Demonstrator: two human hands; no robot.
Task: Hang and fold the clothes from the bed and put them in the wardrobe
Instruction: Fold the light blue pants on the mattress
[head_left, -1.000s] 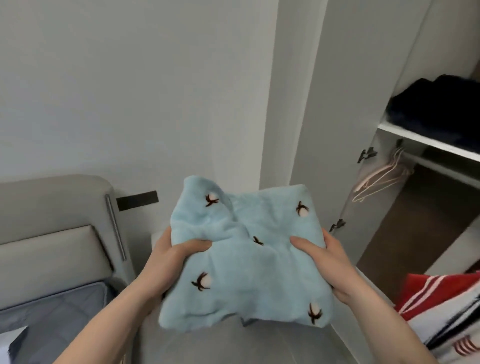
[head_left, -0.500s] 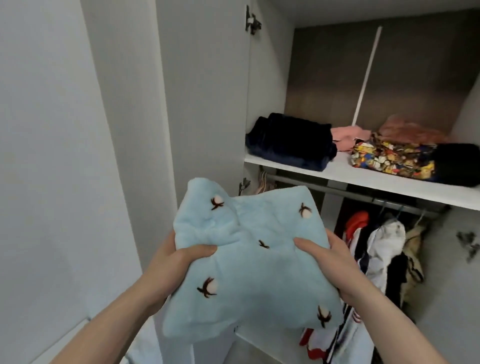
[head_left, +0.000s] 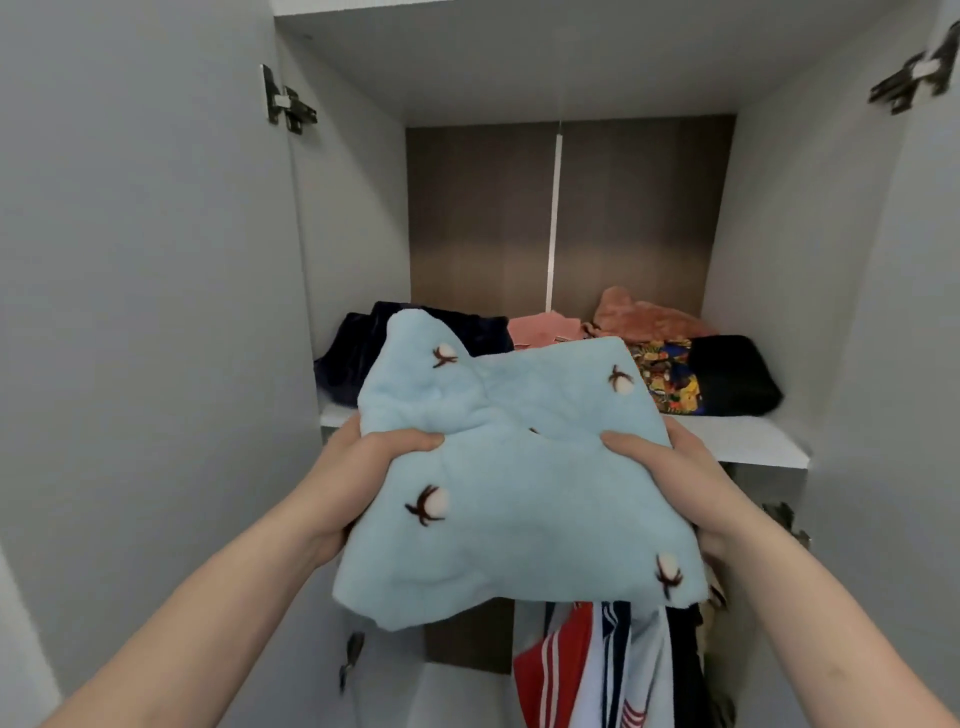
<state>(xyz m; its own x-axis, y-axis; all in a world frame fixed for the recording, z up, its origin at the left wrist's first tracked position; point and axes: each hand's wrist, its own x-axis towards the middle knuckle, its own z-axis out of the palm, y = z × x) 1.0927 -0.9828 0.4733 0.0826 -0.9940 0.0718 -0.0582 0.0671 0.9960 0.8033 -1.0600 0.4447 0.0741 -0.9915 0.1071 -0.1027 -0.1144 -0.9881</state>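
I have the folded blue garment (head_left: 519, 467) up in front of the open wardrobe (head_left: 156, 260), level with its shelf (head_left: 737, 441).

My left hand (head_left: 358, 467) is closed on the garment's left edge, thumb pressed across the top and fingers tucked out of sight beneath; my right hand (head_left: 670, 478) is clamped on the right edge the same way. The garment is pale blue and fleecy with small brown-and-white tufted motifs, and it hangs between my hands, its far edge covering part of the shelf front. On the shelf behind it I see a dark navy pile (head_left: 363, 353) at the left, pink pieces (head_left: 540, 327) behind the middle, a peach fuzzy item (head_left: 644, 317), a multicoloured printed piece (head_left: 670, 379) and a black folded item (head_left: 732, 374) at the right. Below the shelf, a red, white and navy striped garment (head_left: 582, 670) hangs.
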